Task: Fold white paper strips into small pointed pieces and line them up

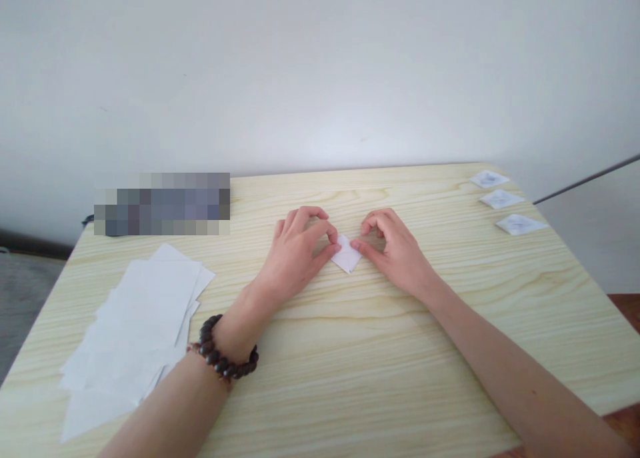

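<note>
A small piece of folded white paper [349,258], diamond-shaped with one corner towards me, lies on the table's middle. My left hand [303,248] pinches its left corner between thumb and forefinger; a dark beaded bracelet circles that wrist. At the paper's right corner, the thumb of my right hand [393,248] presses down on it, with the other fingers curled above. The paper's far edge is partly hidden by my fingertips.
Loose white sheets [145,318] lie overlapping on the left of the wooden table [350,378]. Three folded paper boats [501,199] stand in a row at the far right. A blurred-out dark item [165,205] sits at the back left. Behind rises a white wall [320,71].
</note>
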Demonstrator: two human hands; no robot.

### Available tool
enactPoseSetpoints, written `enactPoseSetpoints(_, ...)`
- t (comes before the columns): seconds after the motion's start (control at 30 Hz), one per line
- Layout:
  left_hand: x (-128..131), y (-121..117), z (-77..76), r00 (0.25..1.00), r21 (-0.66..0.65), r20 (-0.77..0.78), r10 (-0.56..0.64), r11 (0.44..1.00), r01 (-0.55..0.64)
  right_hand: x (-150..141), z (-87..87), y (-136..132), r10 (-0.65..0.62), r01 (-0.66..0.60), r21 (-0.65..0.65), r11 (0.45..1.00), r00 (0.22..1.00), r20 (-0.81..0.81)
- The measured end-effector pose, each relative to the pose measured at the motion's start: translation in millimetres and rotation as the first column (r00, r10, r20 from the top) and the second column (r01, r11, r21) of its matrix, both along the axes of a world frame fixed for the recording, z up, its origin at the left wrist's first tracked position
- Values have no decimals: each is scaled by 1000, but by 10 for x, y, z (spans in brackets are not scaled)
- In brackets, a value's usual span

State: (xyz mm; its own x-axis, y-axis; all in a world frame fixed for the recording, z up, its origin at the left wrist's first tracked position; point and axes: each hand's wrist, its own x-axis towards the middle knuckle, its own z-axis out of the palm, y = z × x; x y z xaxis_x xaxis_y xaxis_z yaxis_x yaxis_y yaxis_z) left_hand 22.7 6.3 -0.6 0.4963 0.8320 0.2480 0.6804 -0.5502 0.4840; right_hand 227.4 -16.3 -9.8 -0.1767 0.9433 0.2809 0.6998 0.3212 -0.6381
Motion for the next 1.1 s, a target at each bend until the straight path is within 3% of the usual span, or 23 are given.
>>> enactPoseSetpoints(0.33, -36, 19, -26, 998, 74, -40, -51, 996, 54, 67, 48, 29, 88, -92, -58, 994, 994, -63)
enactPoseSetpoints(0.67, -35, -12, 13, 997, 65, -79, -19, 998, 24, 102, 56, 36, 177, -180, -55, 982, 982, -65)
enactPoseSetpoints(0.87, -42, -21, -19, 998, 70, -62, -13, 997, 17, -27, -11, 4, 11, -16, 59, 998, 996, 93)
enactPoseSetpoints(1.1, -36, -13, 30, 996, 59, -86, -38, 997, 43, -54, -9, 20, 5, -9, 40, 999, 995, 98)
